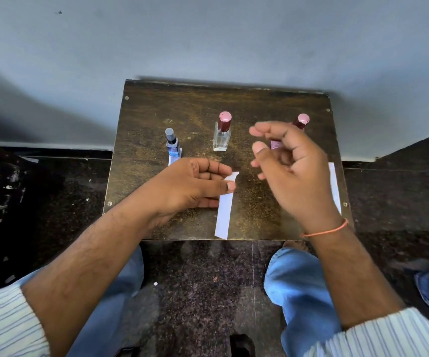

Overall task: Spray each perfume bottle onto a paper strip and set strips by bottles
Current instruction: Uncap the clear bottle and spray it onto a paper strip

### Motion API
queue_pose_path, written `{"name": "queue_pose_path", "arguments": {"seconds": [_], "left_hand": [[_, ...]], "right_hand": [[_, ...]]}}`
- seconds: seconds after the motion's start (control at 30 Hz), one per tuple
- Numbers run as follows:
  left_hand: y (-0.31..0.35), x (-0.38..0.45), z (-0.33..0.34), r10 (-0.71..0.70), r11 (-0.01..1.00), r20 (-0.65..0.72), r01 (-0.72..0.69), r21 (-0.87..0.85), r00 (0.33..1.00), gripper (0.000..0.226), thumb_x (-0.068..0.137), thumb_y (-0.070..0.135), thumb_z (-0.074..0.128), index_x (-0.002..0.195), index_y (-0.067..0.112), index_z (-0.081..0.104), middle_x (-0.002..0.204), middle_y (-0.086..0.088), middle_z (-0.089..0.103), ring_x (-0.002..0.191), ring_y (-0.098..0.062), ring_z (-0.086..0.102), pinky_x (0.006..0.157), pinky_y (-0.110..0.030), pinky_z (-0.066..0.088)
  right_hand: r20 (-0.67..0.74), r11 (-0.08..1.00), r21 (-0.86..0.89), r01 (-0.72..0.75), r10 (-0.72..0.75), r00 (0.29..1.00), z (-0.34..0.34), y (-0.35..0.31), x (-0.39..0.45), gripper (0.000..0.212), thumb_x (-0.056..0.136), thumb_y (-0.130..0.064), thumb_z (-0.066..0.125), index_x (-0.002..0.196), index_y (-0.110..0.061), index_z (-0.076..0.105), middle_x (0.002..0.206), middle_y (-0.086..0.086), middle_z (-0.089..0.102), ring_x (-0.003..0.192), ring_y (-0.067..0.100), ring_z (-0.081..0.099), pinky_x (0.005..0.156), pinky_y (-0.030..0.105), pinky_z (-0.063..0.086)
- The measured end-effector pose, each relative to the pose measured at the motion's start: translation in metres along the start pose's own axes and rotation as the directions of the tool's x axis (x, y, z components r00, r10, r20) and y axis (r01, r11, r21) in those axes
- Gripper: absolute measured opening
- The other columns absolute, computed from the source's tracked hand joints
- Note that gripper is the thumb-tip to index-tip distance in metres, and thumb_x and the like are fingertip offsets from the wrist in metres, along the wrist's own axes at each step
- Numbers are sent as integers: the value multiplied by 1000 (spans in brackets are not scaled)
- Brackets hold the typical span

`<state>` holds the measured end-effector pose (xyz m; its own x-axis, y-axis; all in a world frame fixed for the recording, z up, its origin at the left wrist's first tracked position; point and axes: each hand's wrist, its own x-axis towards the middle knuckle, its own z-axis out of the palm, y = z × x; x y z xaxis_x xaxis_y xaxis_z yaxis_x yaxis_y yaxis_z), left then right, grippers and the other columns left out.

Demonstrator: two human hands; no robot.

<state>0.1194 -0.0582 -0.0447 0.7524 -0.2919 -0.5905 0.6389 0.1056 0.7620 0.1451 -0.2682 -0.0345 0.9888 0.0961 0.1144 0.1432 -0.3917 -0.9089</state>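
The left hand [195, 184] pinches a paper strip [224, 212] between thumb and fingers just in front of the clear bottle [221, 134] on the worktop [259, 104]; the strip is light and limp, already curling at its top, so it is best held near its upper end. The right hand [289, 163] hovers half-open and empty to the right of that bottle, hiding much of the pink bottle [301, 122]. The glass bottles look breakable and easily tipped; the blue bottle [172, 145] to the left already has a strip beside it.
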Motion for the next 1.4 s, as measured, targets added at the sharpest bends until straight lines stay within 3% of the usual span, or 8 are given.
{"name": "queue_pose_path", "arguments": {"seconds": [0.2, 0.4, 0.53, 0.63, 1.0, 1.13, 1.23, 1.4], "left_hand": [[1, -8, -7, -36, 999, 46, 35, 23, 998, 42, 77, 11, 86, 117, 12, 74, 100, -8, 79, 89, -15, 78, 78, -29, 65], [2, -13, -12, -41, 999, 38, 42, -18, 998, 56, 70, 11, 87, 121, 13, 64, 92, -8, 78, 78, -14, 78, 69, -28, 64], [0, -15, -17, -46, 999, 60, 46, -3, 997, 47, 72, 13, 86, 117, 13, 72, 93, -4, 80, 83, -13, 78, 75, -28, 66], [-1, -16, -19, -32, 999, 56, 32, -3, 998, 29, 80, 13, 82, 108, 14, 81, 93, -1, 82, 88, -10, 77, 83, -27, 66], [4, -19, -16, 18, 999, 59, -16, -45, 998, 24, 88, 35, 72, 104, 22, 84, 99, -1, 82, 87, -18, 81, 91, -40, 64], [2, -18, -15, 42, 999, 77, -40, -16, 996, 23, 96, 38, 65, 106, 20, 77, 81, 1, 72, 70, -18, 73, 77, -34, 67], [-1, -16, -16, 57, 998, 99, -53, -42, 993, 20, 108, 32, 57, 105, 21, 73, 73, 6, 53, 60, -13, 54, 80, -38, 65], [3, -17, -15, 120, 989, 94, -112, -94, 988, 13, 109, 20, 59, 102, 21, 69, 75, 7, 49, 59, -10, 42, 62, -28, 50]], "right_hand": [[94, 996, -62, -68, 74, 993, 24, 4, 14, 48, 98, -32, 75, 144, -35, 60, 146, -27, 63, 79, 18, 77, 88, 53, 66], [106, 990, -86, -113, 122, 987, 44, 5, 23, 63, 98, -19, 77, 154, -36, 53, 151, -24, 61, 73, 19, 74, 84, 45, 68], [82, 984, -118, -131, 141, 987, 52, 8, 24, 54, 98, -21, 78, 147, -36, 62, 135, -27, 68, 62, 9, 68, 80, 47, 67], [55, 981, -138, -139, 148, 988, 55, 12, 24, 45, 97, -26, 78, 139, -40, 69, 123, -30, 71, 65, 18, 73, 77, 49, 67], [57, 986, -134, -99, 107, 993, 52, 21, 21, 53, 99, -30, 77, 149, -38, 63, 143, -23, 69, 60, -3, 62, 76, 18, 56], [41, 986, -148, -81, 88, 995, 59, 17, 24, 50, 98, -29, 77, 145, -38, 66, 136, -18, 74, 66, -14, 53, 78, 17, 49], [20, 985, -140, -104, 107, 994, 63, 18, 26, 39, 97, -30, 79, 135, -34, 72, 122, -22, 75, 56, -4, 55, 68, 13, 44], [19, 986, -107, -130, 133, 991, 62, 18, 25, 27, 95, -32, 81, 121, -34, 75, 100, -30, 73, 59, -2, 57, 66, 15, 47]]}}
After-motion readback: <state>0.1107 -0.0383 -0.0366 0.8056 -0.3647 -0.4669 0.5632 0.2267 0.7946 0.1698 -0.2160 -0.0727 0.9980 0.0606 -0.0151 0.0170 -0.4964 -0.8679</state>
